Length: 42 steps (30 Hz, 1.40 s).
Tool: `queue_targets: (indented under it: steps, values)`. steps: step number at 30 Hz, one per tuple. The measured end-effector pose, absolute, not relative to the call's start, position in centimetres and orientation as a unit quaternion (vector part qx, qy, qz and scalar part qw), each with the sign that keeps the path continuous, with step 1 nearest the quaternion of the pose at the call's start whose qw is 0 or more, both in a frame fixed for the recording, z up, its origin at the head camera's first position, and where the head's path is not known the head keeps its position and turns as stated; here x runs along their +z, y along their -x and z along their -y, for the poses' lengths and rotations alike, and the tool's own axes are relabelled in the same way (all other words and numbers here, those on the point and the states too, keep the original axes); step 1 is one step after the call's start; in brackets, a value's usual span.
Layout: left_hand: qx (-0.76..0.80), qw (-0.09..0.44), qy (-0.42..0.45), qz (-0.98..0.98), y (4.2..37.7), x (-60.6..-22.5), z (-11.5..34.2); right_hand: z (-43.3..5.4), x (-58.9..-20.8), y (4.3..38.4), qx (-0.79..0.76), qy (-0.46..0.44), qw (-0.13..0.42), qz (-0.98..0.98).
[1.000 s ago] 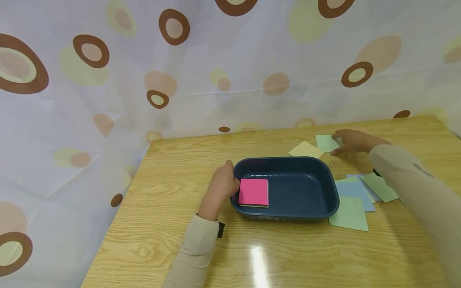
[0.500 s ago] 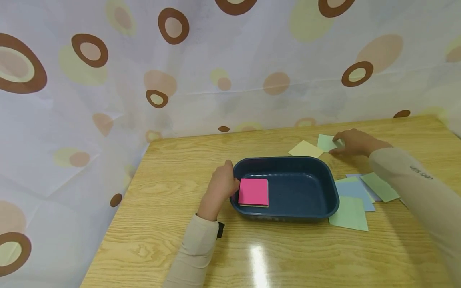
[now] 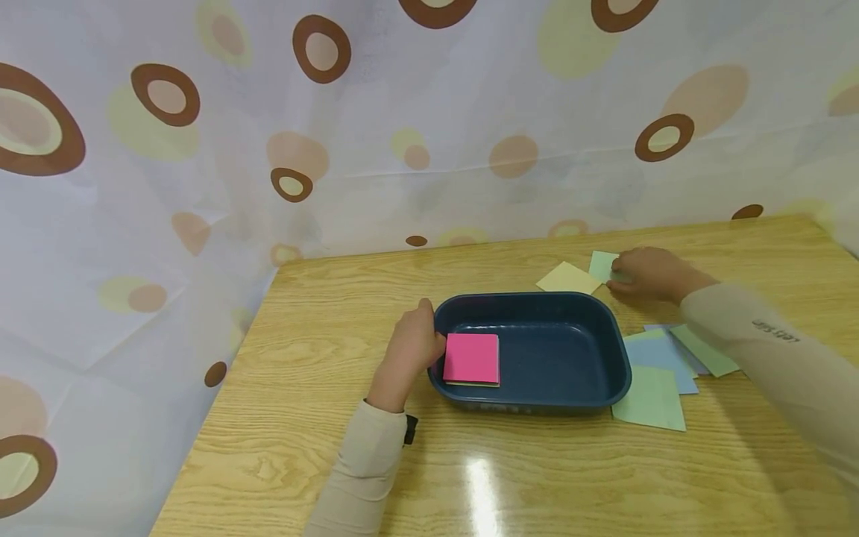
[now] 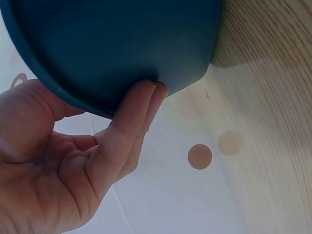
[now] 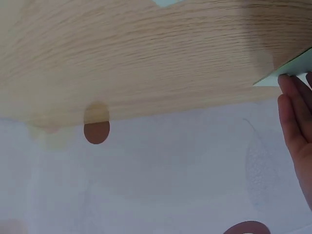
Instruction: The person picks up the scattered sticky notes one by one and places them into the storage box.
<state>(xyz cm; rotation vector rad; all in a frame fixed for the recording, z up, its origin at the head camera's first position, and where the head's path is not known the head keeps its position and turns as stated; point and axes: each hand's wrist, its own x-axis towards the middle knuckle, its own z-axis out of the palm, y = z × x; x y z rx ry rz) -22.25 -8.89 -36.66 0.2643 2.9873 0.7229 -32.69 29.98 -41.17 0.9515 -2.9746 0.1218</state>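
Observation:
My left hand [image 3: 411,341] grips the left end of a dark blue plastic tub [image 3: 560,365], thumb over the rim and fingers [image 4: 127,109] against the outer wall. A stack of square paper notes with a bright pink one [image 3: 472,358] on top lies in the tub's left end. Behind the tub, at the back right, my right hand [image 3: 652,274] pinches a pale green paper note [image 3: 601,264] whose right part it covers. In the right wrist view that green note [image 5: 298,65] stands tilted up from the table at the fingertips.
A yellow note [image 3: 567,277] lies just behind the tub. To its right several notes overlap, among them a light green one [image 3: 649,399], a blue one [image 3: 661,354] and a darker green one [image 3: 706,352]. A patterned sheet [image 3: 456,112] rises behind the wooden table [image 3: 322,358].
My right hand has moved a little left and closed in further over the green note, covering more of it. My left hand and the tub have stayed put.

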Motion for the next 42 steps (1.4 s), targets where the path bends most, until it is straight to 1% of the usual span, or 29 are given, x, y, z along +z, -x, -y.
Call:
queue_targets:
  steps: [8,11,14,16,19,24,30,35,39,41,42]
  values:
    - [0.235,0.032,-0.084,-0.968,22.2,-36.8,8.9,-28.9,-41.8,31.8,-0.041,-0.350,0.064,0.934]
    - [0.237,0.033,-0.083,-0.967,22.2,-36.8,8.9,-28.7,-41.9,31.5,-0.083,-0.361,0.093,0.924]
    - [0.238,0.031,-0.083,-0.967,22.2,-36.9,8.9,-28.6,-41.9,31.3,-0.090,-0.346,0.103,0.928]
    - [0.238,0.031,-0.083,-0.967,22.2,-36.9,8.8,-28.6,-41.7,31.1,-0.082,-0.324,0.100,0.937]
    - [0.238,0.034,-0.081,-0.967,22.2,-36.8,8.8,-28.8,-41.2,30.9,-0.062,-0.290,0.109,0.949]
    - [0.237,0.035,-0.078,-0.968,22.2,-36.6,8.9,-29.1,-39.7,30.5,-0.034,-0.256,0.165,0.952]
    - [0.235,0.029,-0.083,-0.968,22.2,-36.4,8.9,-28.7,-37.8,30.2,0.036,-0.235,0.224,0.945]
    - [0.240,0.031,-0.082,-0.967,22.1,-36.5,8.8,-27.1,-35.3,29.0,0.135,-0.206,0.230,0.942]
    - [0.241,0.032,-0.083,-0.966,22.2,-36.6,8.8,-24.3,-32.7,27.2,0.226,-0.205,0.232,0.924]
    - [0.241,0.031,-0.085,-0.966,22.2,-36.6,8.8,-22.4,-31.4,26.3,0.261,-0.205,0.217,0.918]
    - [0.241,0.031,-0.086,-0.966,22.2,-36.6,8.8,-21.4,-30.8,25.8,0.278,-0.205,0.198,0.917]
